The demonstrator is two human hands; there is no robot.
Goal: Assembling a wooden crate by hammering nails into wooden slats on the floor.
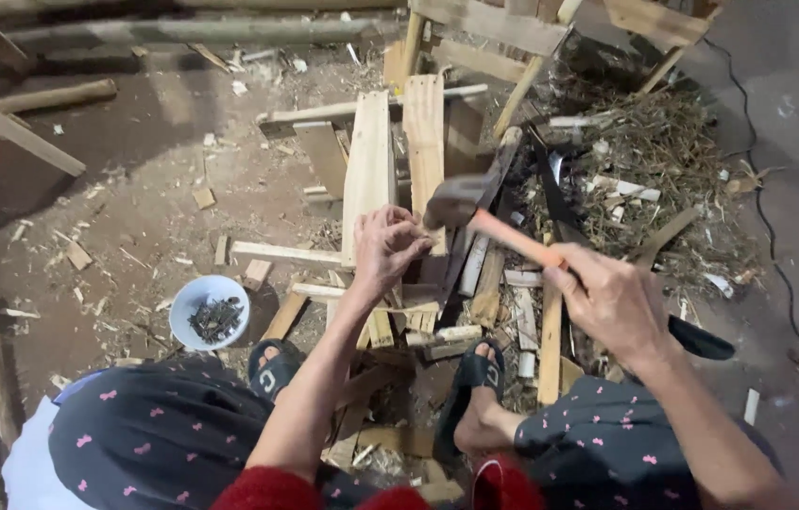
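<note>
Gripping hammer [475, 212] in right hand [612, 302], head hovering just beside left hand [385, 247]. Pinching something small, likely a nail, against plank [368, 170] with left fingers closed. Risking a struck finger or a bent nail if swinging off-line.

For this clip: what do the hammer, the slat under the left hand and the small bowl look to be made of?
Hammer: dull grey head, likely metal; the handle is smooth and pinkish-orange, painted wood or plastic, I cannot tell which. Slat: pale bare wood, unfinished, with visible grain and rough-sawn edges. Bowl: pale blue, thin-rimmed and slightly glossy, probably plastic; it holds dark nails, apparently metal.
</note>
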